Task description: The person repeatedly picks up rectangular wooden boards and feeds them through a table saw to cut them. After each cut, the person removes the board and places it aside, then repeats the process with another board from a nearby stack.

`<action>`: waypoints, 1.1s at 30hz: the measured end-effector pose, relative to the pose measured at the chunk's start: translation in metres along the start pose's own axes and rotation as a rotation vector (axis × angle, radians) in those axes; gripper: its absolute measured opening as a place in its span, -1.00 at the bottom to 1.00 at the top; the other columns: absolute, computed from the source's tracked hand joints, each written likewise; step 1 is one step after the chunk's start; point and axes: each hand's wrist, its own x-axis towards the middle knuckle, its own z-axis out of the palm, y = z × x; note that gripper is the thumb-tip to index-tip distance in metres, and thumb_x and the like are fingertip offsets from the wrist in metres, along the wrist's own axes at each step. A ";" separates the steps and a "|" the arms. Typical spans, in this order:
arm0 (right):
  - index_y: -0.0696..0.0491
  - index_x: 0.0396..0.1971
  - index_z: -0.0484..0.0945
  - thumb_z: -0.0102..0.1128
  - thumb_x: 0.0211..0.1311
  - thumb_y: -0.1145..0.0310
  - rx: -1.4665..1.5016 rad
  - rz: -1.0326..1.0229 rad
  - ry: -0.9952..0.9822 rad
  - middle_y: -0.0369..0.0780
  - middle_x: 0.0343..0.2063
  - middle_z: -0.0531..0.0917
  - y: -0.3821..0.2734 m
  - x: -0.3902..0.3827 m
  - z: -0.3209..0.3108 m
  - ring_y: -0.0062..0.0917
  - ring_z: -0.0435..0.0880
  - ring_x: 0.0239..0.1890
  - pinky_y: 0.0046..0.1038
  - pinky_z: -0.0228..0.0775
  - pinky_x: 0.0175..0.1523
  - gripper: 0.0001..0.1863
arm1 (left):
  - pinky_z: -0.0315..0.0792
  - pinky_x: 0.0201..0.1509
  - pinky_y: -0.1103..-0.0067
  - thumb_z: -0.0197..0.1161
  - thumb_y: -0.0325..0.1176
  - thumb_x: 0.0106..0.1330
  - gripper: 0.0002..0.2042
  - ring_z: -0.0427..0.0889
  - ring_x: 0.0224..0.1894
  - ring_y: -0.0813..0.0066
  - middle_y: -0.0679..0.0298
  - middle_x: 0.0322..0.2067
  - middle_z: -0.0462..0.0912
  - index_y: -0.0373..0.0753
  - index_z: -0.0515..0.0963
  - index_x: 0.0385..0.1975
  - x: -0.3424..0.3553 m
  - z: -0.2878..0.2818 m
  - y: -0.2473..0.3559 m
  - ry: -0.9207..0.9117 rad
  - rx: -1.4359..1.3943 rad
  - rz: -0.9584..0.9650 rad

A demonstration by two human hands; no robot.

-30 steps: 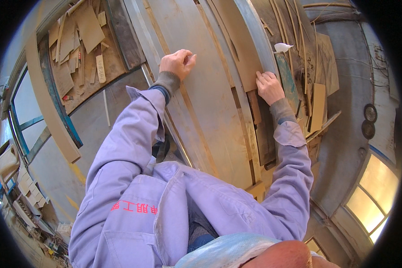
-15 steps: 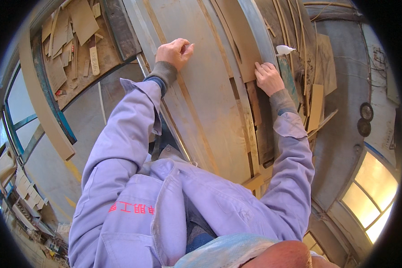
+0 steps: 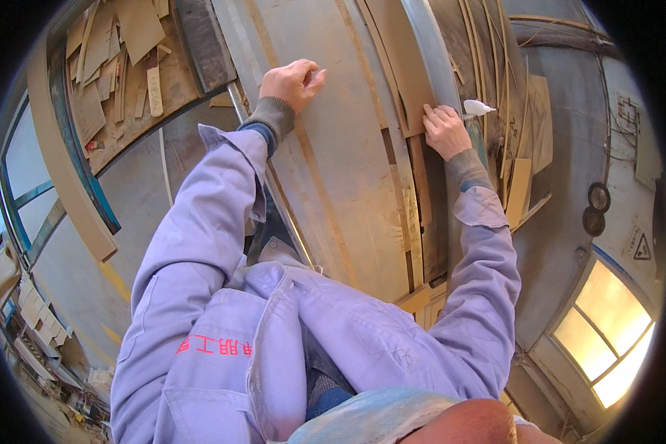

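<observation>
My left hand [image 3: 294, 83] is curled into a pinch above the grey panel surface [image 3: 325, 140] in front of me. Whatever its fingertips hold, if anything, is too small to make out. Over to the right, my right hand [image 3: 445, 131] has bent, close-set fingers at the edge of a long brown board [image 3: 407, 70] lying along the panel. Its thumb is hidden. Just beyond this hand is a small white squeeze bottle [image 3: 478, 108] with a pointed tip. Tan strips [image 3: 314, 166] run lengthwise across the grey surface.
Board offcuts [image 3: 96, 81] cover a bench at the far left. A long brown plank [image 3: 70, 170] slants down nearer me. Thin wooden strips [image 3: 488, 44] and board pieces [image 3: 520, 181] crowd the right side. A bright metal rail [image 3: 292, 218] edges the panel near my body.
The view has turned slightly, so the white bottle appears lower and the offcuts higher. My left hand has shifted very little; my right hand stays at the brown board's edge.
</observation>
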 end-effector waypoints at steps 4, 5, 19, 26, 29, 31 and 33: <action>0.22 -0.28 0.62 0.27 -0.14 0.48 0.028 -0.005 -0.015 -0.07 -0.03 0.66 0.000 0.009 -0.003 -0.28 0.62 -0.04 -0.27 0.41 0.21 -0.69 | 0.58 -0.38 0.51 0.33 -0.20 0.24 -0.83 0.68 -0.52 0.32 0.25 -0.54 0.68 -0.16 0.63 -0.43 0.000 -0.005 -0.002 -0.005 -0.006 -0.020; 0.22 -0.30 0.63 0.25 -0.11 0.47 0.020 -0.017 -0.005 -0.06 -0.04 0.66 0.000 0.013 -0.005 -0.29 0.63 -0.06 -0.29 0.41 0.20 -0.71 | 0.57 -0.38 0.50 0.32 -0.20 0.24 -0.83 0.68 -0.52 0.31 0.24 -0.53 0.68 -0.17 0.62 -0.43 -0.001 -0.008 -0.002 -0.007 -0.001 -0.020; 0.18 -0.32 0.62 0.28 -0.10 0.44 0.022 -0.053 -0.023 -0.07 -0.06 0.67 0.025 0.081 -0.039 -0.34 0.64 -0.06 -0.31 0.38 0.19 -0.73 | 0.55 -0.42 0.46 0.35 -0.30 0.22 -0.87 0.68 -0.52 0.27 0.18 -0.52 0.67 -0.20 0.60 -0.45 0.013 -0.041 0.008 -0.027 -0.046 -0.013; 0.20 -0.20 0.60 0.24 -0.07 0.48 0.022 0.003 0.042 -0.09 -0.04 0.66 0.044 0.105 -0.057 -0.31 0.61 0.03 -0.28 0.36 0.23 -0.66 | 0.57 -0.38 0.46 0.34 -0.35 0.22 -0.89 0.70 -0.46 0.22 0.14 -0.47 0.68 -0.24 0.61 -0.42 0.022 -0.050 0.027 -0.007 -0.097 -0.023; 0.21 -0.10 0.58 0.20 -0.04 0.50 0.029 0.009 0.080 -0.07 0.03 0.62 0.052 0.113 -0.069 -0.30 0.56 0.12 -0.28 0.33 0.26 -0.60 | 0.57 -0.37 0.48 0.33 -0.36 0.23 -0.89 0.69 -0.46 0.26 0.14 -0.47 0.68 -0.26 0.62 -0.40 0.027 -0.053 0.033 -0.001 -0.141 -0.057; 0.23 -0.03 0.56 0.18 -0.02 0.52 0.003 0.012 0.104 -0.05 0.07 0.59 0.057 0.116 -0.081 -0.28 0.52 0.17 -0.27 0.32 0.27 -0.55 | 0.57 -0.37 0.49 0.33 -0.36 0.23 -0.89 0.69 -0.47 0.28 0.15 -0.46 0.67 -0.26 0.62 -0.40 0.030 -0.052 0.035 -0.024 -0.171 -0.075; 0.23 0.02 0.54 0.16 -0.01 0.53 0.005 0.039 0.126 -0.04 0.10 0.57 0.063 0.121 -0.094 -0.27 0.50 0.20 -0.27 0.30 0.29 -0.52 | 0.56 -0.36 0.51 0.34 -0.35 0.23 -0.88 0.68 -0.49 0.33 0.16 -0.47 0.67 -0.26 0.62 -0.38 0.033 -0.051 0.037 -0.035 -0.183 -0.086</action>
